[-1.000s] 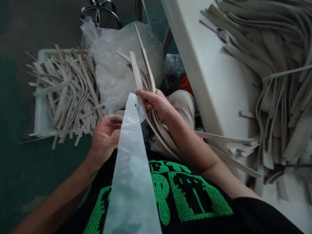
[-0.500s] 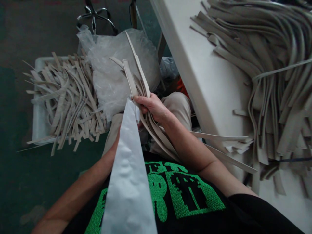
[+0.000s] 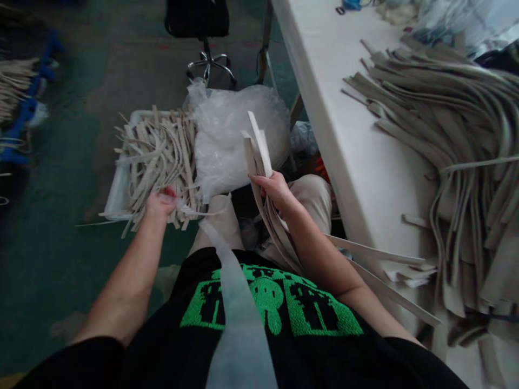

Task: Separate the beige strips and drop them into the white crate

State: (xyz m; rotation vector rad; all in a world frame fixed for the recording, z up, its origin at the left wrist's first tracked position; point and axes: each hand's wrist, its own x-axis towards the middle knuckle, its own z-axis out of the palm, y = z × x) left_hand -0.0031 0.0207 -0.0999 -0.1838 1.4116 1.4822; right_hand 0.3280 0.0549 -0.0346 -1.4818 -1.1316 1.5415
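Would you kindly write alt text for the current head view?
A person's right hand grips a bundle of beige strips; the left hand is at a white bin heaped with similar strips. A translucent strip crosses the black shirt, and more strips lie on a white table.

I count my left hand (image 3: pixel 161 202) and right hand (image 3: pixel 277 189), two; one white bin (image 3: pixel 117 190), centre left; one chair (image 3: pixel 197 19), top; one table (image 3: pixel 344 140), right; strips (image 3: pixel 265 154) overlapping, uncountable.
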